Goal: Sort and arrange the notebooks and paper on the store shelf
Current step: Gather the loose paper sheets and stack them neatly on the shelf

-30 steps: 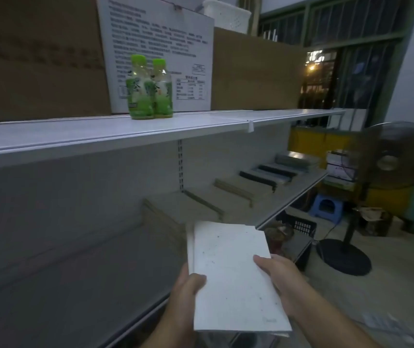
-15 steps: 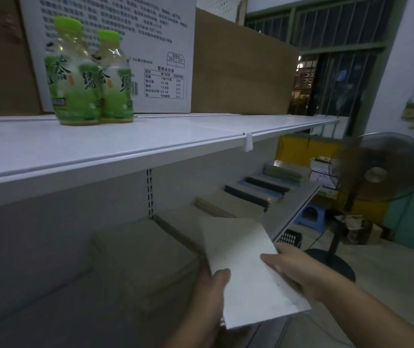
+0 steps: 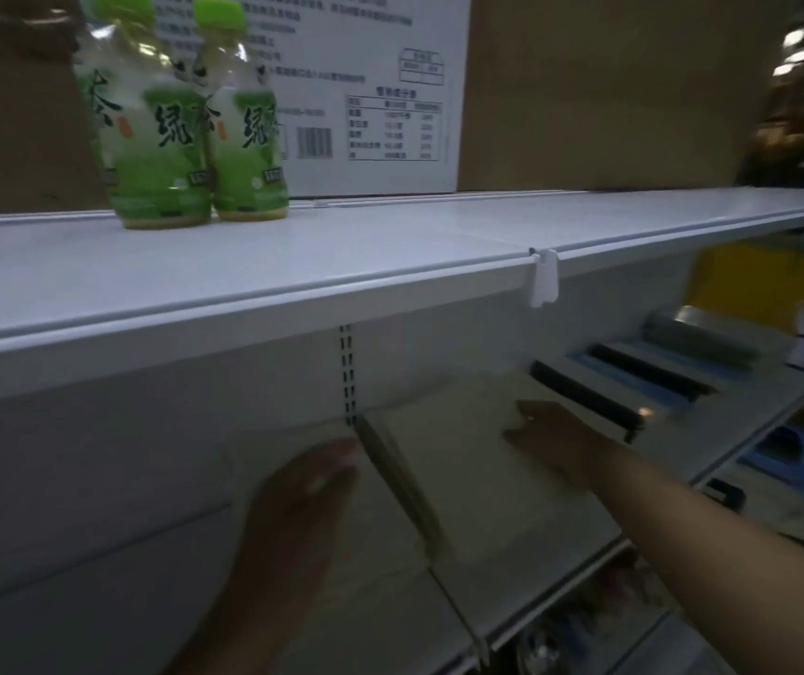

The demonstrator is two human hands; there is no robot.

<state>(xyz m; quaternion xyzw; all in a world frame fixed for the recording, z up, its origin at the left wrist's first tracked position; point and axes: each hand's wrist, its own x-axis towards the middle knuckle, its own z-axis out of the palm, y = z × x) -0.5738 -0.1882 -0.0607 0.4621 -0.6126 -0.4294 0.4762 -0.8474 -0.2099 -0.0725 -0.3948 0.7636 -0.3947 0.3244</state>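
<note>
A pale paper stack (image 3: 468, 484) lies flat on the lower shelf (image 3: 98, 572), under the upper shelf. My right hand (image 3: 555, 440) rests flat on the stack's far right part, fingers stretched out. My left hand (image 3: 302, 504) is blurred and sits just left of the stack's dark left edge, fingers extended toward it, gripping nothing that I can see. Further right on the same shelf lie dark-spined notebooks (image 3: 585, 399) with blue covers, overlapping in a row, and a grey notebook (image 3: 697, 338) at the far end.
The white upper shelf (image 3: 292, 270) hangs close above my hands. Two green tea bottles (image 3: 166, 138) stand on it before a white printed box (image 3: 370, 90) and brown cardboard (image 3: 594, 90). A blue stool (image 3: 779, 450) stands on the floor to the right.
The paper stack went from being held up in both hands to lying flat on the lower shelf. Both hands reached forward under the upper shelf, and my view moved closer.
</note>
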